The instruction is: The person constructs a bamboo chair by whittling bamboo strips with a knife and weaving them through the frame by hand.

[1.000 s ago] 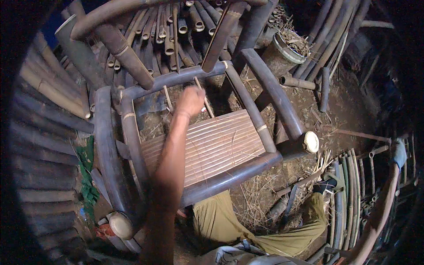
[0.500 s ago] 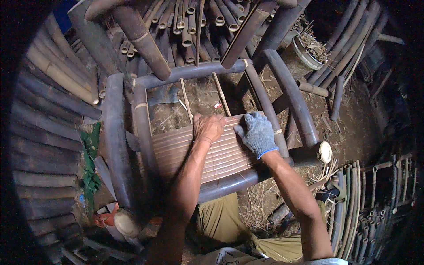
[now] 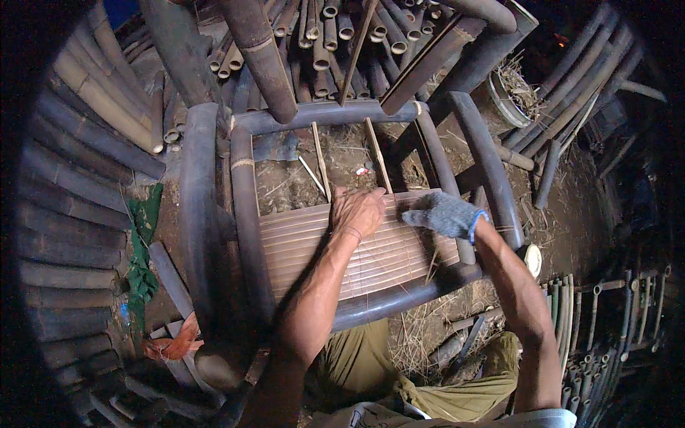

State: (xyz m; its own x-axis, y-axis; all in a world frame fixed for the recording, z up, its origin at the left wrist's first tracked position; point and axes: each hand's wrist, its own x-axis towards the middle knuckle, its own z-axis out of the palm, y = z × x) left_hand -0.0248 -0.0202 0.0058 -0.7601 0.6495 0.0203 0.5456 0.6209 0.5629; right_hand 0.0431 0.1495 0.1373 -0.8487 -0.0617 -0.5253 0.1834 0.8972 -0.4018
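The bare left hand point(image 3: 359, 211) lies palm down on the far edge of the pale woven seat of thin bamboo slats point(image 3: 335, 253), fingers bent and pressing on the outermost slat; whether they pinch it cannot be told; the right hand point(image 3: 444, 214), in a grey knitted glove with a blue cuff, rests just beside it on the same far edge toward the seat's right corner, fingers drawn together and pointing left, touching the slats; the seat fills the near half of a dark frame of thick round bamboo poles point(image 3: 325, 114), the far half open over bare earth; two loose thin bamboo strips point(image 3: 376, 153) lean from the frame's far pole down to the seat's far edge by the left hand; a stack of cut bamboo tubes point(image 3: 335, 36) lies beyond the frame; a crumpled green cloth point(image 3: 143, 242) lies on the ground left of the frame, an orange scrap point(image 3: 175, 342) nearer the frame's near left corner; olive trousers point(image 3: 371, 364) show below the seat's near edge.
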